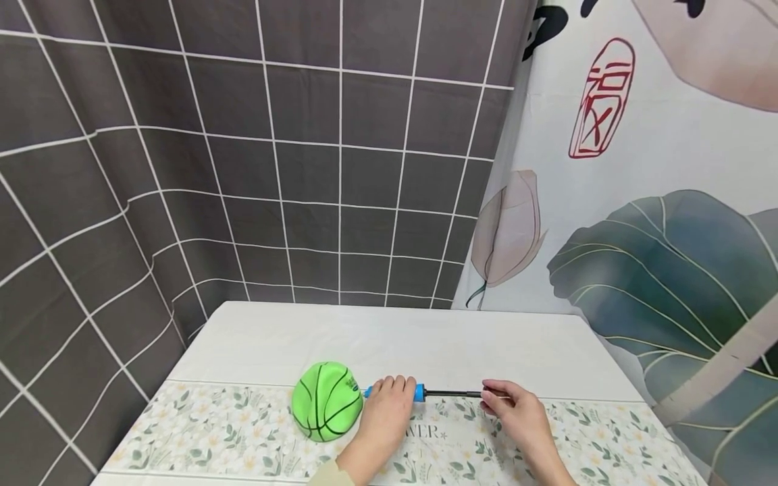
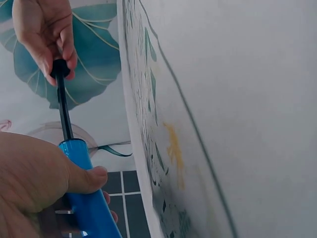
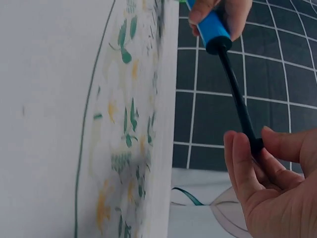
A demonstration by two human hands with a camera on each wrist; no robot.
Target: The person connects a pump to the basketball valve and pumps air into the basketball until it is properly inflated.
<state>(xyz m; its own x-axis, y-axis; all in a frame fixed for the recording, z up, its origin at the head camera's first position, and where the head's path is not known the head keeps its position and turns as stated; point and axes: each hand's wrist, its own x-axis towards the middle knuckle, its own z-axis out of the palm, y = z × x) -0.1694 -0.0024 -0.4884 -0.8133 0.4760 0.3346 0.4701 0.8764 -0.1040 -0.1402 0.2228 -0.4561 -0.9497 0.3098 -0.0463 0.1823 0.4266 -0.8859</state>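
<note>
A blue hand pump (image 2: 81, 163) lies crosswise over the table, its black rod (image 1: 452, 393) drawn far out to the right. My left hand (image 1: 389, 412) grips the blue barrel, with the thumb along its side in the left wrist view. At the rod's far end, my right hand (image 1: 516, 415) pinches the small black handle (image 3: 256, 145) between thumb and fingers. Just left of the barrel sits a bright green ball (image 1: 325, 401) with black lines, partly sunken at its top right. The pump's left tip meets the ball's side in the head view.
The white table (image 1: 389, 337) carries a floral runner (image 1: 231, 418) with printed letters. Behind it hangs a dark grey cloth (image 1: 304, 169) with a white grid. A white curtain (image 1: 608, 189) with painted leaves hangs at the right.
</note>
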